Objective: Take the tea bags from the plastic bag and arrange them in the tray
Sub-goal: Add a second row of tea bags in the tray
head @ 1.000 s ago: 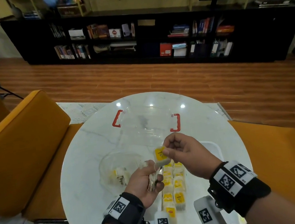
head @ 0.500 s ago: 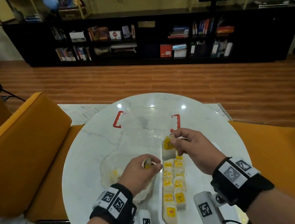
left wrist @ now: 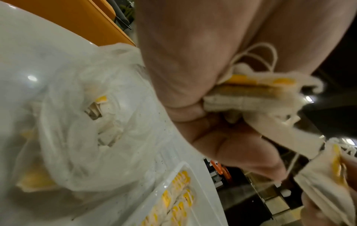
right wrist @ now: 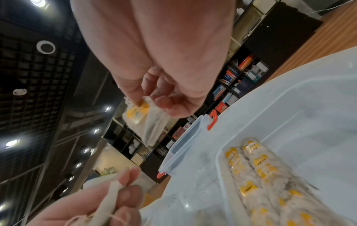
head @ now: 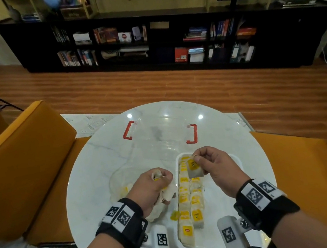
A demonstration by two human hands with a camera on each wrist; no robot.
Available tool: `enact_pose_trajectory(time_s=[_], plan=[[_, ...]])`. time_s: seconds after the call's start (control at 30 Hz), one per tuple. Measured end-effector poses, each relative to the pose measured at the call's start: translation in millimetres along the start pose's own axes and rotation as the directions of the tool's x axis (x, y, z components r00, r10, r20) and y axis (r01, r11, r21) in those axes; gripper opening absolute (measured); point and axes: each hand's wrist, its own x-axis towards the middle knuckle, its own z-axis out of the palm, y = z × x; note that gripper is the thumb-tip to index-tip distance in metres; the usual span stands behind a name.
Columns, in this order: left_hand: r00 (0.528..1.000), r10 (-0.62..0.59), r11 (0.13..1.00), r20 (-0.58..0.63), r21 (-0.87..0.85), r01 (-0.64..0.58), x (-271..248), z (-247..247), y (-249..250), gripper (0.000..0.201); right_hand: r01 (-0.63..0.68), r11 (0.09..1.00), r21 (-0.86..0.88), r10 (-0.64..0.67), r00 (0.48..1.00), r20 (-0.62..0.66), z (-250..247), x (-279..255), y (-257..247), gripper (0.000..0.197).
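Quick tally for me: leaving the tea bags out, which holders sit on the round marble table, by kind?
White rectangular plastic tray: 1
Crumpled clear plastic bag: 1
Clear plastic lid or box with red handles: 1
Total: 3

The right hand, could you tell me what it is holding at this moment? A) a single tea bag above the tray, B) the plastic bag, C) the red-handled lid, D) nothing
A: the right hand pinches one tea bag by its top, hanging over the far end of the white tray; the right wrist view shows the same grip.
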Motion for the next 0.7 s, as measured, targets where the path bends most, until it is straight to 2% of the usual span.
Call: enact_pose_trajectory(time_s=[0.13,0.17,0.23,0.33,0.43,0.5,0.6,0.7], plan=[[0.998,0.024,0.989,-0.061,-0.145,-0.033,-3,3,5,0.008,0.000,1.000,0.006,0.000,1.000,-0.002,-5,0,-6,0.007],[0.997,0.046,0.993,-0.068,-0.110,-0.053,-3,2,6,0.008,0.002,1.000,-0.014,-0.002,1.000,0.009,-7,0,-8,0.007],[0.992,0.118,0.988,-0.036,0.103,-0.114,-4,2,10,0.006,0.013,0.998,-0.064,-0.010,0.999,0.043,-8,-1,-12,0.009],[0.974,0.213,0.891,0.082,0.392,-0.228,-9,8,21,0.013,0.044,0.986,-0.158,-0.027,0.994,0.109,-5,-4,-17,0.011],[0.951,0.267,0.827,0.159,0.469,-0.311,-10,14,24,0.004,0.070,0.972,-0.223,-0.035,0.987,0.157,2,-6,-18,0.011],[0.944,0.285,0.802,0.166,0.498,-0.330,-10,16,22,0.006,0.087,0.948,-0.307,-0.045,0.989,0.142,4,-5,-16,0.011],[0.947,0.284,0.789,0.151,0.525,-0.320,-10,16,19,0.008,0.126,0.839,-0.529,-0.061,0.988,0.139,3,-6,-17,0.005],[0.960,0.253,0.769,0.119,0.577,-0.275,-9,14,12,0.008,0.154,0.774,-0.614,-0.037,0.979,0.199,0,-6,-17,0.005]])
